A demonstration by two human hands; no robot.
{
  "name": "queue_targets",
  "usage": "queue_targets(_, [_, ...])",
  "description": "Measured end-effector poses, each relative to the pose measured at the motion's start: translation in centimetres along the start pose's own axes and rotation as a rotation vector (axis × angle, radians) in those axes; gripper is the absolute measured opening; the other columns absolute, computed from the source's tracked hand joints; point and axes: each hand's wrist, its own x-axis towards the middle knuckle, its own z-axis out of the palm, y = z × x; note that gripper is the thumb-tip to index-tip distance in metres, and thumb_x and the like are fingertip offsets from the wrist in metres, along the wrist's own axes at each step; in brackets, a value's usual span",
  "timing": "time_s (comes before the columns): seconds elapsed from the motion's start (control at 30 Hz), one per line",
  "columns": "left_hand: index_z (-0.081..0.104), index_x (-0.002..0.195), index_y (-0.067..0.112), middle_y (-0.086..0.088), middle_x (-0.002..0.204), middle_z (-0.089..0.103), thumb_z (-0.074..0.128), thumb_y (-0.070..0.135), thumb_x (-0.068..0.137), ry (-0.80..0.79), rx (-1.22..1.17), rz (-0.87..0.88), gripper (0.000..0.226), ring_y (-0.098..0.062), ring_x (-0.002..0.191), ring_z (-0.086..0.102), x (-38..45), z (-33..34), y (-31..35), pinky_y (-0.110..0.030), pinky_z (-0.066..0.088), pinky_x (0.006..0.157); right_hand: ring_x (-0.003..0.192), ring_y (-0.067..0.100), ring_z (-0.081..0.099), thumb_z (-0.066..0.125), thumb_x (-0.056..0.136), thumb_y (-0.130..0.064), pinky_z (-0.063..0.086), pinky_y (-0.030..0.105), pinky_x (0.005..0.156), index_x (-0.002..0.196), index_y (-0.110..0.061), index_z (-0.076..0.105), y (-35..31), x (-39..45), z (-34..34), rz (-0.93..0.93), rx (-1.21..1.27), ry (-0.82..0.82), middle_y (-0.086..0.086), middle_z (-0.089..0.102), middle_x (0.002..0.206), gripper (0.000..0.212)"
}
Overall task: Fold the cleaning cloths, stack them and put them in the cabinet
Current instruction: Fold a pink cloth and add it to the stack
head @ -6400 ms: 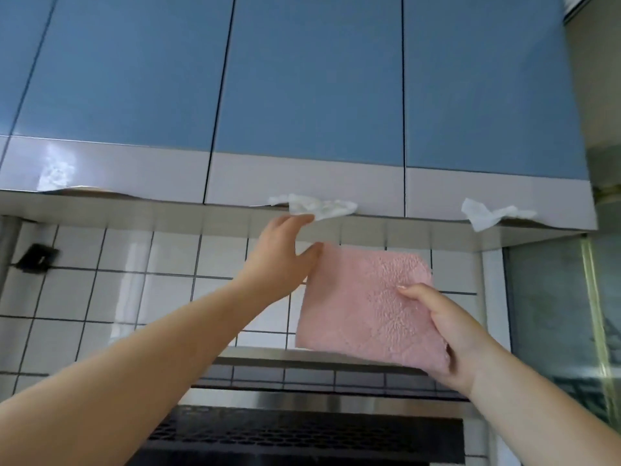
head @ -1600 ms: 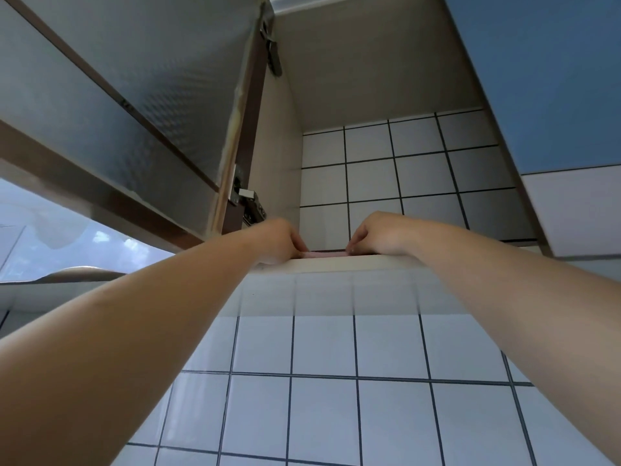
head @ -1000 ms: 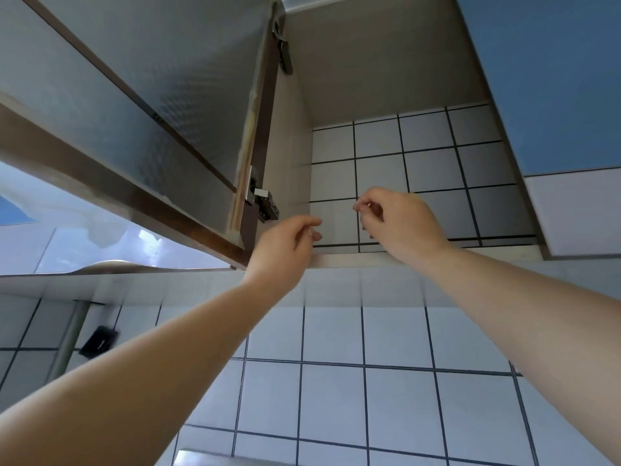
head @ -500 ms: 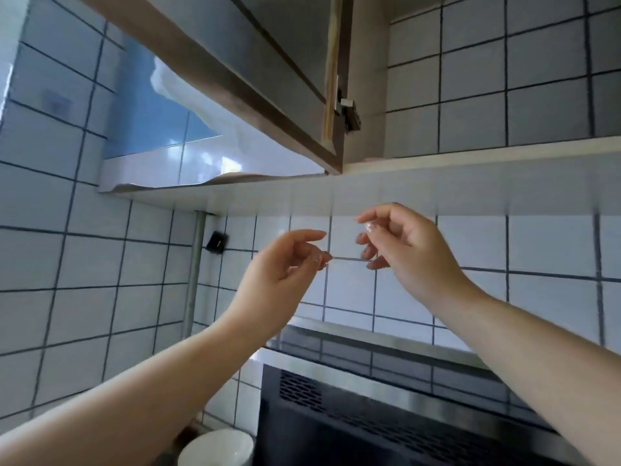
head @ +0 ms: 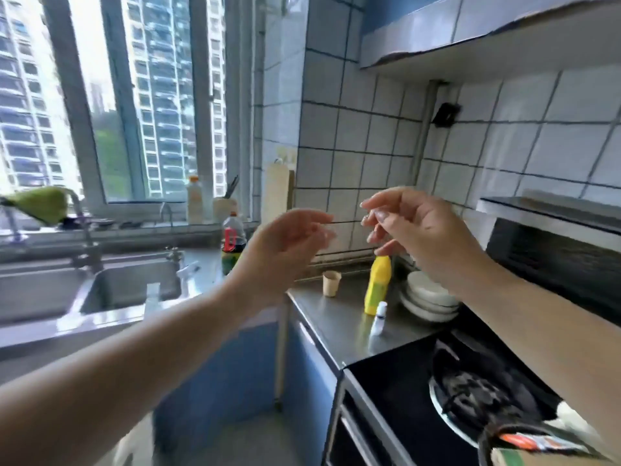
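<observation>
Steel counter point(head: 339, 317) below; left hand point(head: 285, 243) loose, right hand point(head: 416, 230) seemingly empty — blurred.

Head-worn view, looking forward and down, close over the counter point(head: 339, 317)

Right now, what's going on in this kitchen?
A person stands at the steel counter with both bare hands raised in front of them. The left hand and right hand are loosely open and hold nothing. No cleaning cloth is in view. Below sit a yellow bottle, a paper cup and stacked white plates.
</observation>
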Motion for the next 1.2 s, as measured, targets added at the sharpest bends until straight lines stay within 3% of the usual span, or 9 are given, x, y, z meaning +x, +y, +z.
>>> queue_targets(0.2, [0.063,0.092,0.020,0.012,0.071,0.071,0.059,-0.001,0.085,0.193,0.109,-0.166,0.022,0.001,0.069,0.065,-11.1,-13.8,0.3,-0.013,0.051,0.072,0.066,0.003,0.063,0.049,0.093,0.001,0.056,0.021,0.060,0.092,-0.020,0.063,-2.2,-0.5,16.6,0.044,0.245,-0.339,-0.005,0.067,0.079,0.025])
queue_targets(0.4, [0.064,0.098,0.021,0.010,0.083,0.072,0.065,0.019,0.077,0.439,0.275,-0.294,0.021,-0.002,0.080,0.067,-22.1,-25.3,2.2,-0.017,0.052,0.074,0.073,0.002,0.065,0.051,0.093,-0.004,0.058,0.022,0.068,0.093,-0.025,0.062,-5.5,-1.3,33.0,0.028,0.375,-0.693,-0.007,0.068,0.084,0.023])
queue_targets(0.53, [0.066,0.095,0.024,0.007,0.085,0.072,0.065,0.006,0.084,0.656,0.320,-0.372,0.022,-0.005,0.084,0.067,-28.1,-30.2,2.4,-0.018,0.052,0.078,0.075,0.001,0.066,0.053,0.092,-0.011,0.057,0.021,0.068,0.094,-0.026,0.062,-7.6,-2.4,41.6,0.003,0.412,-0.847,-0.009,0.067,0.086,0.017])
queue_targets(0.7, [0.066,0.096,0.026,0.003,0.090,0.071,0.066,0.015,0.085,0.877,0.369,-0.465,0.016,-0.009,0.087,0.067,-34.2,-35.8,2.3,-0.028,0.053,0.084,0.079,0.003,0.067,0.053,0.094,-0.012,0.059,0.026,0.074,0.091,-0.030,0.061,-9.8,-3.3,50.9,0.001,0.475,-1.009,-0.008,0.068,0.090,0.020])
queue_targets(0.97, [0.065,0.094,0.024,0.010,0.079,0.069,0.058,0.009,0.089,1.200,0.358,-0.583,0.017,-0.001,0.073,0.063,-40.5,-46.0,0.7,-0.020,0.051,0.074,0.075,0.002,0.067,0.053,0.095,-0.012,0.055,0.019,0.065,0.092,-0.028,0.065,-11.1,-2.1,65.4,0.037,0.543,-1.222,-0.005,0.070,0.090,0.020])
queue_targets(1.2, [0.064,0.091,0.024,0.009,0.080,0.069,0.055,0.004,0.091,1.444,0.349,-0.625,0.022,0.000,0.069,0.062,-42.4,-53.3,-0.9,-0.022,0.049,0.076,0.076,0.004,0.066,0.054,0.094,-0.016,0.058,0.031,0.079,0.092,-0.028,0.066,-12.8,0.2,76.4,0.072,0.576,-1.403,-0.007,0.070,0.087,0.016])
